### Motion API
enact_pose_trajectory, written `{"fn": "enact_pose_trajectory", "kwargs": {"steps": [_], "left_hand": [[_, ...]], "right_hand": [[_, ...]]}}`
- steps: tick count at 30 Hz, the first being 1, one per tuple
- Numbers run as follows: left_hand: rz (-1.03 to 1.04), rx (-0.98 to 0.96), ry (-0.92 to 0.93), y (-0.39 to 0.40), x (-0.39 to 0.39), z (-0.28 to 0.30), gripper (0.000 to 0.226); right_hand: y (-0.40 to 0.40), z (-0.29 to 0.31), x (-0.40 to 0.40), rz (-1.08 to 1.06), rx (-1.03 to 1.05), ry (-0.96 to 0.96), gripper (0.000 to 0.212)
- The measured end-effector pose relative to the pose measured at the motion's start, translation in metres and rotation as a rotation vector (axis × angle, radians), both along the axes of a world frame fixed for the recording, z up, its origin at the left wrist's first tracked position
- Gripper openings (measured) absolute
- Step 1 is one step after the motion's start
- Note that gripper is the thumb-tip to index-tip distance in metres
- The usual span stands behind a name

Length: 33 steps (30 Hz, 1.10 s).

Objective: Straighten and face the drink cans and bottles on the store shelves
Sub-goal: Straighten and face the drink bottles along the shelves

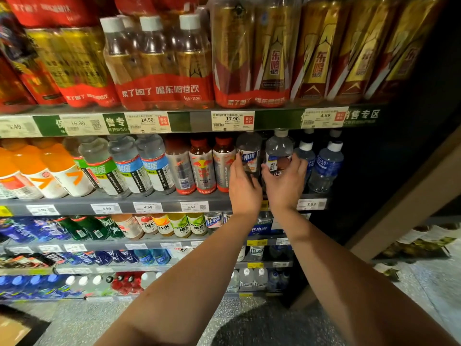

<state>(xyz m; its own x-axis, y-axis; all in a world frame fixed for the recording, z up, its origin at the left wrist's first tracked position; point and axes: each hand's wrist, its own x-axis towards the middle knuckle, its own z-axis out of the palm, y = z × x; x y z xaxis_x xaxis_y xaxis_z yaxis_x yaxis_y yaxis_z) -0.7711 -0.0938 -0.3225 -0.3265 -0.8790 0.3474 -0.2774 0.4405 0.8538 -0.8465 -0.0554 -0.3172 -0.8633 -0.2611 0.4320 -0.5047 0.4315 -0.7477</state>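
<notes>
Shelf: second tier (139,197) | Left hand (243,182) cupped round clear bottle (249,151) | Right hand (284,186) gripped neighbouring clear bottle (279,149) at 3 o'clock | Advised: rotate labels forward, keep bases flat, align with Pocari bottles (326,166).

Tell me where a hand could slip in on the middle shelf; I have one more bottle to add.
Only dark gaps above the bottle caps, under the price rail. Bottles stand shoulder to shoulder from the orange drinks to the blue-label bottles; both hands already crowd the clear bottles.
</notes>
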Motion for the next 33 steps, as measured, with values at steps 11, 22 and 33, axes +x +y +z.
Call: {"fn": "enact_pose_trajectory", "kwargs": {"steps": [11,22,33], "left_hand": [[-0.087,0.1,0.044,-0.005,-0.005,0.01,0.061],[0.068,-0.007,-0.097,-0.01,-0.008,0.021,0.067],[0.132,0.027,-0.083,-0.016,-0.023,0.028,0.052]], "right_hand": [[0.008,0.0,-0.002,0.033,-0.004,0.019,0.079],[0.015,-0.001,-0.005,0.072,-0.051,-0.01,0.079],[0.024,-0.004,-0.011,0.152,-0.043,-0.017,0.084]]}}
